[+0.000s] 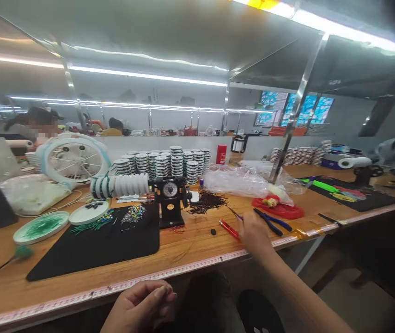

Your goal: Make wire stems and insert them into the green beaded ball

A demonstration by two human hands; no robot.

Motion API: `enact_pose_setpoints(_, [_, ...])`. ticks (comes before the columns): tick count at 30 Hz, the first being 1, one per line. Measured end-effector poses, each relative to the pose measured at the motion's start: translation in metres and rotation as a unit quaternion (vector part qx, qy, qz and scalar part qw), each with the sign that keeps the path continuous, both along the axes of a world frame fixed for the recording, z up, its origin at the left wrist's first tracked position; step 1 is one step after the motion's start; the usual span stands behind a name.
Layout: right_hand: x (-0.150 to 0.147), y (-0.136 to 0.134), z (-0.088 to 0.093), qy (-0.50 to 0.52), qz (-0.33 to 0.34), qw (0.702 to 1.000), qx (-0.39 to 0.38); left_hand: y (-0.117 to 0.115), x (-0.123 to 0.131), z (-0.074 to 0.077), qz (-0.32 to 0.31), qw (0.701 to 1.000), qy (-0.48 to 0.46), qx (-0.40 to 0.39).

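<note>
Below the table's front edge, my left hand (145, 303) is closed, thumb and fingertips pinched together; what they hold, if anything, is too small to make out. Over the wooden table, my right hand (254, 233) curls its fingers around a thin pointed tool (232, 212), whose tip shows to the left; its kind cannot be made out. Just left of that hand lies a red pen-like tool (229, 229), with a small black block (213, 231) beyond it. Blue-handled pliers (272, 222) rest close to its right side. Ahead lies a pile of short dark strands (207, 202).
A black mat (96, 252) bears colourful beads (136, 213) and green strands. Behind it stand a black winder (169, 203) with white spools (131, 185), stacked spools (162, 164) and a fan (75, 159). A red bag (287, 211) sits right; people are across the room.
</note>
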State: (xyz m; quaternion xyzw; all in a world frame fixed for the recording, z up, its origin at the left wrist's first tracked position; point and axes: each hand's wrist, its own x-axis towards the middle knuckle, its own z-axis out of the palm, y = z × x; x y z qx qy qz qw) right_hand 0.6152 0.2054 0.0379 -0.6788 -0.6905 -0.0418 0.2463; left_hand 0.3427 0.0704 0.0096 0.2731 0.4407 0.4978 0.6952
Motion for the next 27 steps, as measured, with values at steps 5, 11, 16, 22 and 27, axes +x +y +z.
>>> enact_pose_setpoints(5, [-0.067,-0.090,-0.013,0.415,0.294,0.823,-0.253,-0.003,0.005,-0.005,0.020,0.998,0.041,0.041])
enact_pose_setpoints(11, [-0.103,-0.130,-0.040,0.539,0.320,0.690,-0.361,-0.010,0.007,0.002,0.013,0.995,0.035,0.090])
enact_pose_setpoints(16, [-0.103,-0.126,-0.041,0.559,0.308,0.676,-0.369,-0.012,0.006,0.004,0.009,0.996,0.047,0.080])
enact_pose_setpoints(22, [-0.105,-0.129,-0.041,0.561,0.299,0.673,-0.379,-0.013,0.005,0.004,0.011,0.992,0.075,0.096])
enact_pose_setpoints(27, [-0.107,-0.129,-0.046,0.575,0.298,0.659,-0.384,-0.015,0.002,0.010,0.003,0.978,0.166,0.130])
